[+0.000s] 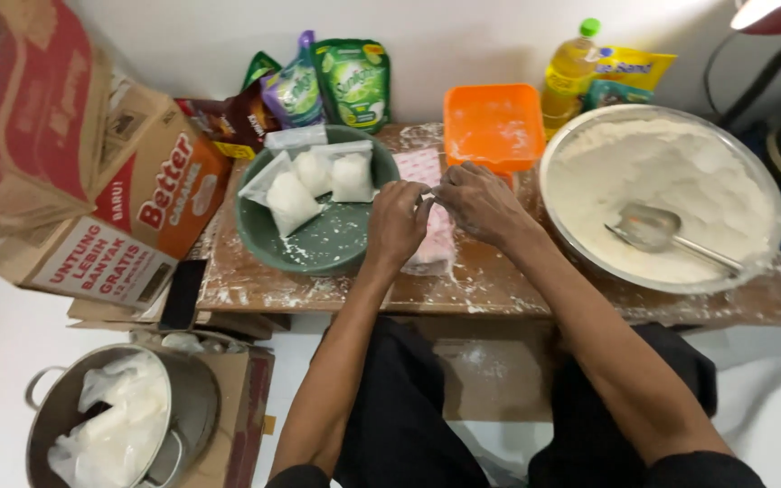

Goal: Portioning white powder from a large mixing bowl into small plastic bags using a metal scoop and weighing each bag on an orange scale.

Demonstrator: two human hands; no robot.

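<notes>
- Low wooden table (pixel 499 289), dusted w/ flour: I see both hands meet at its centre over a small clear plastic bag (pixel 433 242) of white powder.
- Left hand (pixel 397 221) curled, fingertips pinched on the bag's top; right hand (pixel 481 203) likewise closed on the same neck, thumb & forefinger together. Exact grip hard to read from my feed — poss. twisting or knotting, can't tell.
- Bag rests on the table, atop a pink sheet (pixel 419 167).
- Left part of table: green bowl (pixel 318 244) holding several filled bags (pixel 314 181).
- Right part of table: big metal basin (pixel 662 194) of flour, a metal scoop (pixel 653 228) lying in it.
- Back edge of table: orange tub (pixel 494 126), yellow oil bottle (pixel 569 72), green refill pouches (pixel 352 81).
- Floor left of table: cardboard boxes (pixel 92 199); steel pot (pixel 119 420) w/ plastic inside.
</notes>
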